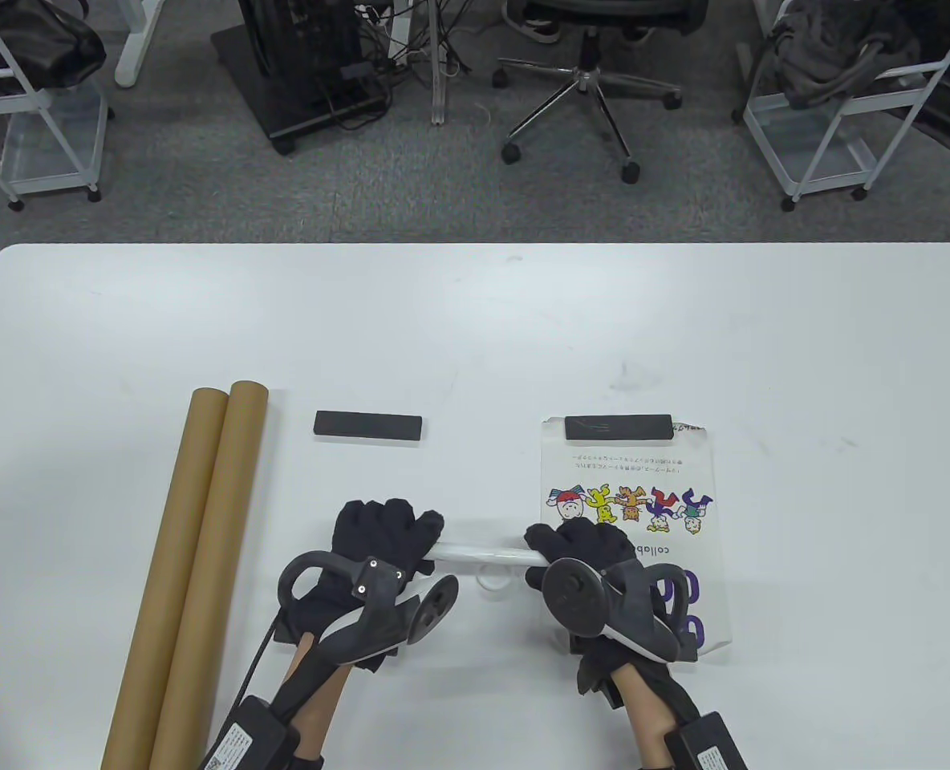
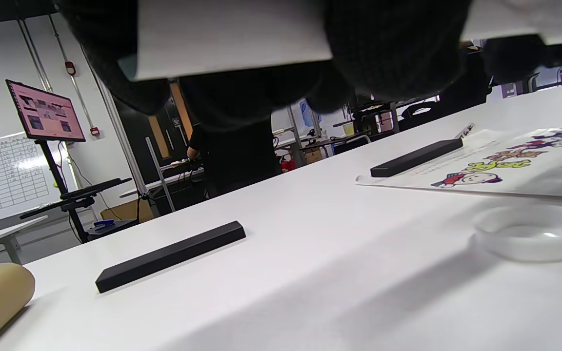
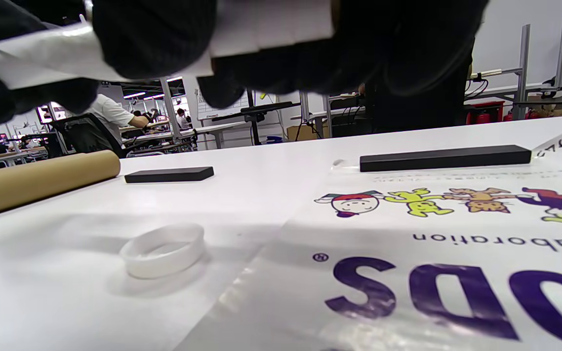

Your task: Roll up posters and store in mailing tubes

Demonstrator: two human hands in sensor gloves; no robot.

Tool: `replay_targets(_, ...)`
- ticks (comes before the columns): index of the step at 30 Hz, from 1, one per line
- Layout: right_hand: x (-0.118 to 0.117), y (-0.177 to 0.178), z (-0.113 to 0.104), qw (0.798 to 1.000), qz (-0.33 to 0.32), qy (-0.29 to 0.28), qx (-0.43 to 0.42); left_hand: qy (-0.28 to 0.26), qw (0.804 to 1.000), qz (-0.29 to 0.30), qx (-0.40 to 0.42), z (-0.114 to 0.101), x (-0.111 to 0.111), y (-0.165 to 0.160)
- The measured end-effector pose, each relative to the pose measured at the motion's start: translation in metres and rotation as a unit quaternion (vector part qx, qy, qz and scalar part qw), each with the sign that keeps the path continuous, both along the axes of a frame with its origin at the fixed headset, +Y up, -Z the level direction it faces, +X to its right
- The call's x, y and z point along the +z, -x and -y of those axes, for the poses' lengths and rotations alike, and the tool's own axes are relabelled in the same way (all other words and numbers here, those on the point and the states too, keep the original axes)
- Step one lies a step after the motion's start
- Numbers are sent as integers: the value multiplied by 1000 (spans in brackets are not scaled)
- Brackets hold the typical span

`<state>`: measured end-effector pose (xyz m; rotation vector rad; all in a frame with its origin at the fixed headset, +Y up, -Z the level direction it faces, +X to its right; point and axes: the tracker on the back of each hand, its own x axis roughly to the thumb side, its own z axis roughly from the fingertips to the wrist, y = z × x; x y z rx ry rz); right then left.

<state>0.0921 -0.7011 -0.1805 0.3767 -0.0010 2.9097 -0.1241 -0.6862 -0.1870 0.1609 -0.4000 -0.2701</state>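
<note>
A tightly rolled white poster [image 1: 481, 553] hangs just above the table, held level between both hands. My left hand [image 1: 391, 533] grips its left end and my right hand [image 1: 570, 552] grips its right end. The wrist views show the roll [image 2: 232, 39] [image 3: 271, 24] with curled gloved fingers round it. Two brown mailing tubes [image 1: 190, 561] lie side by side at the left, running from near to far. A second poster [image 1: 631, 501] with cartoon figures lies flat on the right, partly under my right hand.
A black bar [image 1: 619, 427] weighs down the flat poster's far edge. Another black bar [image 1: 369, 424] lies alone near the tubes. A translucent white ring [image 1: 491, 579] sits on the table under the roll. Chairs and carts stand beyond the table's far edge.
</note>
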Motion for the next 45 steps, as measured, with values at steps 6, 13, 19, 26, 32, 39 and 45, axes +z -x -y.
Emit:
replay_targets(6, -1, -4, 0, 1000, 8, 0, -5, -19, 1000, 11, 5, -1, 1, -1)
replay_targets(13, -2, -5, 2, 1000, -3, 19, -22, 9, 1000, 5, 13, 4, 0, 0)
replay_targets(19, -4, -6, 3, 998, -16, 37, -40, 24, 1000, -10, 2, 5, -1, 1)
replay_targets(26, -6, -16, 3, 998, 1, 34, -47, 45, 998, -34, 25, 2, -10, 6)
replay_targets(32, -13, -29, 7, 996, 12, 51, -72, 93, 988, -112, 49, -22, -28, 45)
replay_targets(39, -14, -28, 7, 996, 12, 49, -70, 111, 969, -210, 70, -52, -39, 115)
replay_targets(45, -13, -30, 8, 996, 14, 48, -72, 141, 948, -280, 62, -51, -43, 171)
